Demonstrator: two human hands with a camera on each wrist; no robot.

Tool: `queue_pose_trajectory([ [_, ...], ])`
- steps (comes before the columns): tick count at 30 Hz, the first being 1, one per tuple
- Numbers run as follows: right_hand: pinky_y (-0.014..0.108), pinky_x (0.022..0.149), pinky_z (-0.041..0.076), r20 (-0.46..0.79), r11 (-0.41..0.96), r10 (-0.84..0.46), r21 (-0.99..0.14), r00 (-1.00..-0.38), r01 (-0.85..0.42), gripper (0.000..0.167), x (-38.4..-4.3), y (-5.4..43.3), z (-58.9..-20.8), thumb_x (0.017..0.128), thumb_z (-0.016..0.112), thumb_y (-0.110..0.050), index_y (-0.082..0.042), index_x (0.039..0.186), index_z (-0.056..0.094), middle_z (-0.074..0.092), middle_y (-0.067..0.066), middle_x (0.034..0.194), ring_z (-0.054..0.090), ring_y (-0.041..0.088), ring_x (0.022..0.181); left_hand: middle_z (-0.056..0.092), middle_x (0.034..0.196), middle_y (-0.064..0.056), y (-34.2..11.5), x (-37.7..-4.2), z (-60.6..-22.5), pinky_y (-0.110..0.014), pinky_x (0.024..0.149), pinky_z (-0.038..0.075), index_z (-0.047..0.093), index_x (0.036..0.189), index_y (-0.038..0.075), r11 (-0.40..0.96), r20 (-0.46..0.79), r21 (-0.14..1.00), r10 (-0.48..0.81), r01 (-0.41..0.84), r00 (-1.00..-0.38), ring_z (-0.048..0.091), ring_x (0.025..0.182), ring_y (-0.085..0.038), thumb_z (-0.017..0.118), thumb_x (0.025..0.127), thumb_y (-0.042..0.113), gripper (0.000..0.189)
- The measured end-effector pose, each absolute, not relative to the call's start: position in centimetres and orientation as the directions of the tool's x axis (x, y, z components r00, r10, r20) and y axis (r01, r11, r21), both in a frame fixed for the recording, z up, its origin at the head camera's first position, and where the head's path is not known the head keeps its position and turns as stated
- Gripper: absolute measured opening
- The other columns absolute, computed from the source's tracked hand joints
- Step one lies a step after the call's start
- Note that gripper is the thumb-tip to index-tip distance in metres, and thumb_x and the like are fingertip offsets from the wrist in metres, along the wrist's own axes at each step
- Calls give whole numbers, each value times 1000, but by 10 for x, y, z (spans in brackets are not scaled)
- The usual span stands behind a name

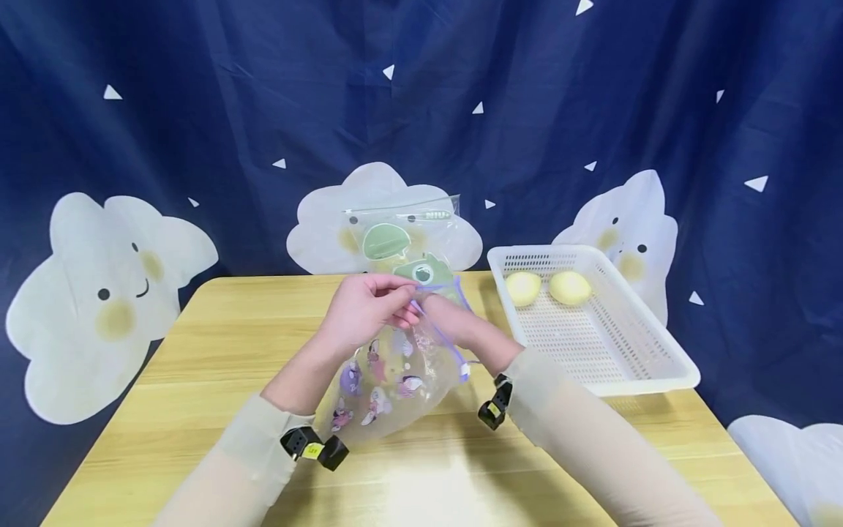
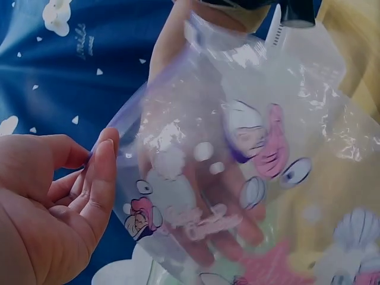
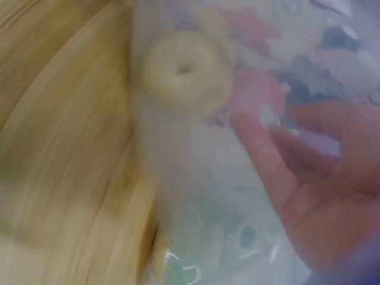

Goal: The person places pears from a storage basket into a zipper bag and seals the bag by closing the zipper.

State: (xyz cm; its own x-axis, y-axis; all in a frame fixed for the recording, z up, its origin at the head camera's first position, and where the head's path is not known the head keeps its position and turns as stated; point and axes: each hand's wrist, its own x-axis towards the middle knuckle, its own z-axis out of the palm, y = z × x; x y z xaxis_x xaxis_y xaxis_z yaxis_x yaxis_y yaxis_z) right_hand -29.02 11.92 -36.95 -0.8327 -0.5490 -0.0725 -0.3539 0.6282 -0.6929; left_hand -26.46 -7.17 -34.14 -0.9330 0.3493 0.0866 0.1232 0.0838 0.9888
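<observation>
A clear zip bag (image 1: 421,399) with purple edging and cartoon sea prints hangs above the table. My left hand (image 1: 370,311) pinches its top edge between thumb and fingers. My right hand (image 1: 454,320) reaches in through the mouth; in the left wrist view its loosely spread fingers (image 2: 205,249) show through the film. A round pale-yellow fruit (image 3: 190,77) with a small dimple lies inside, blurred, just off the right fingertips in the right wrist view. Nothing shows between those fingers.
A white perforated basket (image 1: 665,366) stands on the right with two yellow fruits, one on the left (image 1: 523,288) and one beside it (image 1: 571,288). Behind the hands is another clear bag (image 1: 385,241) with green prints. A navy curtain (image 1: 421,88) hangs beyond the wooden table (image 1: 230,329).
</observation>
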Motion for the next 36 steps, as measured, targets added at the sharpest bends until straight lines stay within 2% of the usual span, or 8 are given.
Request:
queue_pose_trajectory([
  [2,28,88,64,-108,611,-530,-736,-841,-291,36,-290,121,-366,105,63,-19,4,133,66,76,13,108,73,19,93,81,86,-8,-77,-266,-343,-28,73,70,73,129,-13,77,94,989,337,127,-937,79,72,-9,66,108,7,29],
  [4,29,83,66,-141,631,-524,-727,-840,-271,33,-288,126,-363,102,69,-22,1,125,70,79,11,104,76,17,87,80,85,-7,-83,-268,-345,-26,73,70,72,130,-13,72,100,989,324,130,-941,79,72,-9,66,108,7,31],
  [11,38,84,70,-178,589,-538,-778,-824,-216,34,-282,165,-351,107,65,-18,0,135,71,80,15,118,78,19,94,78,84,-3,-98,-272,-354,-26,74,70,69,134,-15,82,69,992,295,97,-953,79,73,-9,67,108,9,35],
  [16,42,88,70,-152,582,-484,-791,-862,-188,35,-291,210,-335,107,65,-17,1,136,70,80,15,114,77,26,97,79,84,-1,-105,-271,-357,-25,74,70,68,136,-14,69,48,995,296,72,-954,79,73,-8,67,108,8,36],
  [22,32,83,68,-104,666,-303,-734,-947,-133,33,-320,269,-325,109,66,-18,1,136,70,78,13,113,74,20,94,79,84,-1,-108,-269,-359,-25,74,70,68,136,-13,67,38,996,303,62,-952,79,73,-8,66,108,7,35],
  [26,28,77,64,-70,792,-180,-602,-981,-102,37,-341,304,-327,109,64,-21,5,135,69,77,19,115,74,20,91,79,84,-2,-110,-268,-358,-26,74,70,68,137,-13,71,40,995,304,65,-952,79,73,-9,66,108,7,35],
  [32,58,106,57,-65,922,-82,-385,-995,-51,44,-366,345,-345,106,57,-20,11,136,65,69,35,132,68,47,119,79,85,-4,-111,-267,-359,-27,74,70,69,137,-12,77,35,995,302,61,-953,79,73,-9,66,108,7,34],
  [36,67,120,47,-130,958,-43,-285,-991,-4,52,-374,363,-361,104,57,-19,16,142,58,61,39,144,57,57,135,79,85,-4,-111,-266,-359,-28,75,71,69,136,-12,71,37,996,306,62,-951,79,73,-9,67,108,7,34],
])
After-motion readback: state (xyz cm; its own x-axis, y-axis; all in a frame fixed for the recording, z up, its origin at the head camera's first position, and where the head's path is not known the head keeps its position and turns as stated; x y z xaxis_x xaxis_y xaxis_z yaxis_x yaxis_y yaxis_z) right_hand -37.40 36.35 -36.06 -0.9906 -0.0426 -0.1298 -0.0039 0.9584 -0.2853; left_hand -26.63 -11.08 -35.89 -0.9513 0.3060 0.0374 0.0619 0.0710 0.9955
